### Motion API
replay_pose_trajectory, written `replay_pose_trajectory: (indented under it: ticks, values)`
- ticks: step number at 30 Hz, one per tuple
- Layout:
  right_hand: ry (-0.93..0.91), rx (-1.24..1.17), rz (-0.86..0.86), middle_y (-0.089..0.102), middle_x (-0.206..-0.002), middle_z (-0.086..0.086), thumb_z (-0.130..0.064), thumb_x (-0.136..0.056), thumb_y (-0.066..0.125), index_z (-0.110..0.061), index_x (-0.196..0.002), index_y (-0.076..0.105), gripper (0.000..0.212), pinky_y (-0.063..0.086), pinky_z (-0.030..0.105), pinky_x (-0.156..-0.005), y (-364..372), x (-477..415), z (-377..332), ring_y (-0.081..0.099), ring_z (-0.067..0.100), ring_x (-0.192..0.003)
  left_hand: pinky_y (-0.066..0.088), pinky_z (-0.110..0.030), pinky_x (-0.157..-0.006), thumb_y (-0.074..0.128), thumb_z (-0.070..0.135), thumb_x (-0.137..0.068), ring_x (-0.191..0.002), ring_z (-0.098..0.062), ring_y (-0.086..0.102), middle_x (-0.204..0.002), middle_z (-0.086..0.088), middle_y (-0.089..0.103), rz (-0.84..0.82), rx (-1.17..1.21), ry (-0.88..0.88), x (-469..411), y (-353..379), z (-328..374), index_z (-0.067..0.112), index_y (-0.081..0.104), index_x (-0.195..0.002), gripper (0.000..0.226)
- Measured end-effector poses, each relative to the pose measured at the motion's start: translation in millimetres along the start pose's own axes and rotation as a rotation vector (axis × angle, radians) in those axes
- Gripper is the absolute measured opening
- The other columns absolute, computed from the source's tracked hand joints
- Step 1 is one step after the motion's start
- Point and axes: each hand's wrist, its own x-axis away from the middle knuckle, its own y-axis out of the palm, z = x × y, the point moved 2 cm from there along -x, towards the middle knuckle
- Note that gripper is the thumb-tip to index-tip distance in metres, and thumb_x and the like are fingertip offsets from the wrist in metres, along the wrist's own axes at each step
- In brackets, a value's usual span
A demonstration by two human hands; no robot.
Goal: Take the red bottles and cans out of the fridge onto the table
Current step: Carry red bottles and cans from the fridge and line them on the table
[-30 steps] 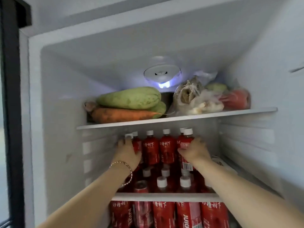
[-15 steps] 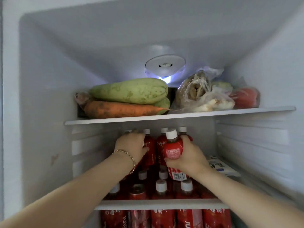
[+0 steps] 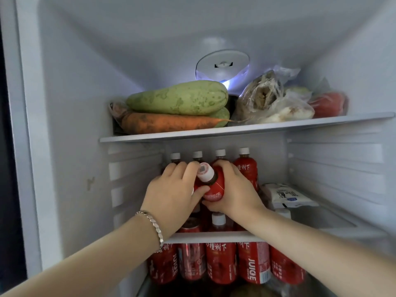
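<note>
The right hand (image 3: 233,189) wraps its fingers round a red bottle (image 3: 214,185), tilted above the middle shelf (image 3: 214,236) near its front edge. The left hand (image 3: 171,194) curls beside it, and what it holds is hidden. Barely begun, I judge: many bottles (image 3: 245,168) and a can (image 3: 189,227) are yet to come out.

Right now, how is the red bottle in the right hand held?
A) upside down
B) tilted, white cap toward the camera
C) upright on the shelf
B: the right hand grips the red bottle, which leans with its white cap toward the camera.
</note>
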Motion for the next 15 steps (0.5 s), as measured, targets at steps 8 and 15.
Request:
replay_pose_trajectory:
  ticks: [8, 15]
  values:
    - [-0.219, 0.217, -0.015, 0.042, -0.136, 0.002, -0.034, -0.072, 0.077, -0.013, -0.139, 0.033, 0.083, 0.046, 0.033, -0.089, -2.2, 9.6, -2.4, 0.045, 0.021, -0.122, 0.037, -0.020, -0.036, 0.041, 0.075, -0.062, -0.050, -0.015, 0.061, -0.063, 0.008, 0.063, 0.003, -0.015, 0.017, -11.6, 2.7, 4.7, 0.024, 0.067, -0.078, 0.060]
    - [-0.264, 0.130, -0.272, 0.036, -0.143, -0.005, -0.029, -0.063, 0.086, -0.021, -0.146, 0.024, 0.104, 0.027, 0.013, -0.100, -14.2, 1.4, 14.3, 0.037, 0.009, -0.129, 0.036, -0.018, -0.038, 0.043, 0.061, -0.072, -0.047, -0.014, 0.058, -0.059, 0.007, 0.061, 0.011, 0.010, 0.338, -10.3, 11.3, 9.1, 0.022, 0.064, -0.072, 0.045]
